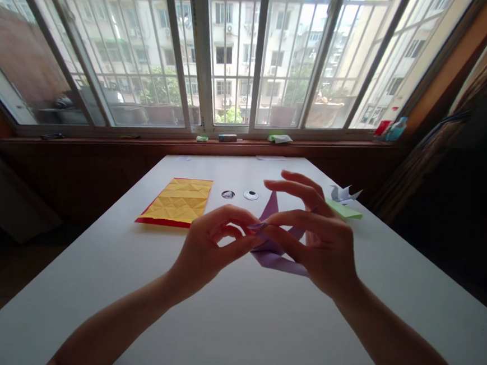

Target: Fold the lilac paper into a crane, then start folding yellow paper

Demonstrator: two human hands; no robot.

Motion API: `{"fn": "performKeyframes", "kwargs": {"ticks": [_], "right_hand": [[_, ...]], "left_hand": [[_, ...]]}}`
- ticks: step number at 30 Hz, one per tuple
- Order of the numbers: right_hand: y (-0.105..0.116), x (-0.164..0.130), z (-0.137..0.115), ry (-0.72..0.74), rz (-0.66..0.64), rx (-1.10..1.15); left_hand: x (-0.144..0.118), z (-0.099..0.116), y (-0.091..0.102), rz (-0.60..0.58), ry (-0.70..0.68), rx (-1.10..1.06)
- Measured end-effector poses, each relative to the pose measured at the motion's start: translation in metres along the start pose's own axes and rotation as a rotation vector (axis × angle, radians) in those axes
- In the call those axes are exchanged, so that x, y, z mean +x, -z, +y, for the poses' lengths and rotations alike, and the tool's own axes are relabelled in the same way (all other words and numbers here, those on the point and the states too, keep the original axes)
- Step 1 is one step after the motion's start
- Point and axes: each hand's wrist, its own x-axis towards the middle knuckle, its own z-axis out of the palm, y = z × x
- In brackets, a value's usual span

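The left hand [207,244] is pinching the purple paper [277,261] by a left fold; the right hand [330,254], covering more, is pinching just beside. Between them, its long near edge is running left to right.

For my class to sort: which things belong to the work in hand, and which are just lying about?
In the work:
- purple paper, folded
- left hand and right hand, both pinching it

Seemingly just lying about:
- yellow paper on a red sheet
- two discs
- white bird
- green paper
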Motion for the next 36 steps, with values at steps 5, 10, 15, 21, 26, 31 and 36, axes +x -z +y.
{"fn": "performKeyframes", "kwargs": {"ticks": [5,10,15,21,26,31,36], "right_hand": [[-0.0014,0.0017,-0.0012,0.045,0.001,-0.022],[-0.0013,0.0027,-0.0019,0.072,0.021,-0.070],[-0.0009,0.0024,-0.0020,0.095,0.033,-0.104],[-0.0011,0.0028,-0.0025,0.078,0.021,-0.101],[-0.0002,0.0032,-0.0029,0.073,0.011,-0.118],[0.0011,0.0028,-0.0023,0.084,-0.006,-0.130],[0.0023,0.0044,-0.0019,0.097,-0.025,-0.127]], "left_hand": [[0.0006,-0.0029,-0.0004,0.080,-0.054,0.007],[0.0001,-0.0041,-0.0005,0.079,-0.031,-0.027],[-0.0004,-0.0033,-0.0022,0.094,-0.013,-0.054],[-0.0003,-0.0030,-0.0029,0.112,-0.039,-0.033],[0.0005,-0.0032,-0.0014,0.111,-0.052,-0.010],[0.0010,-0.0031,-0.0001,0.110,-0.067,0.007],[0.0011,-0.0020,0.0005,0.121,-0.054,0.040]]}}
